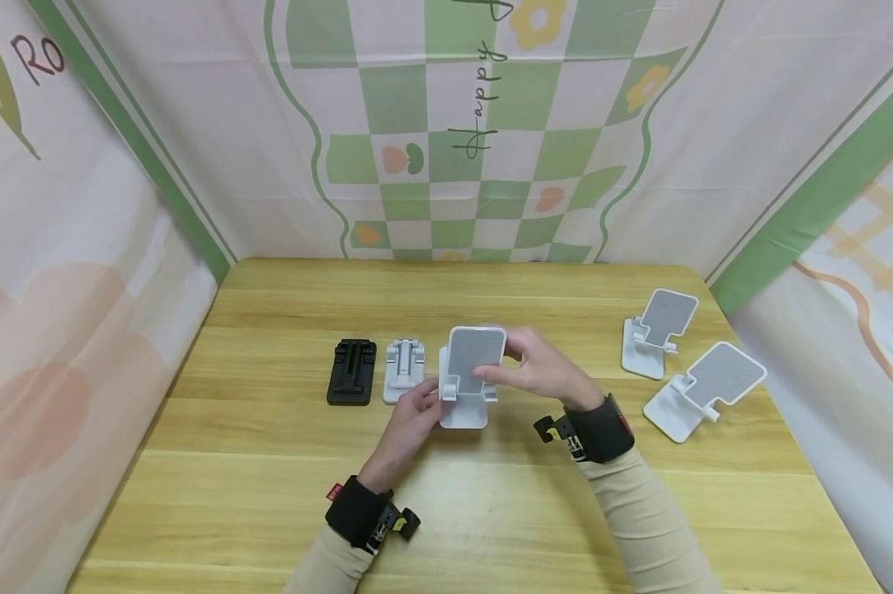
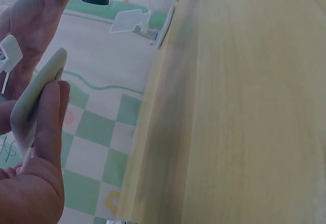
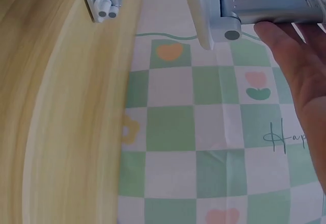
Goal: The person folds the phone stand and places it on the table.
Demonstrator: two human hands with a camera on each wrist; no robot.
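1. While the left hand (image 1: 411,422) pinches the base of a white plastic phone stand with a grey rectangular pad (image 1: 474,345), the right hand (image 1: 541,370) grips its upper plate, thumb on the pad, fingers behind.
2. Held stand: unfolded, at table centre, between both hands; left wrist view shows its base raised off the wood.
3. Just left of it: a folded white plastic stand (image 1: 405,367), flat on the pale wooden table (image 1: 253,487).
4. Next left, near that one: a folded black plastic stand (image 1: 351,373).
5. Far right: two unfolded white stands with grey pads, one farther (image 1: 669,316), one nearer (image 1: 724,375).
6. Behind the table's far edge: a green-and-white checked cloth (image 1: 394,99).
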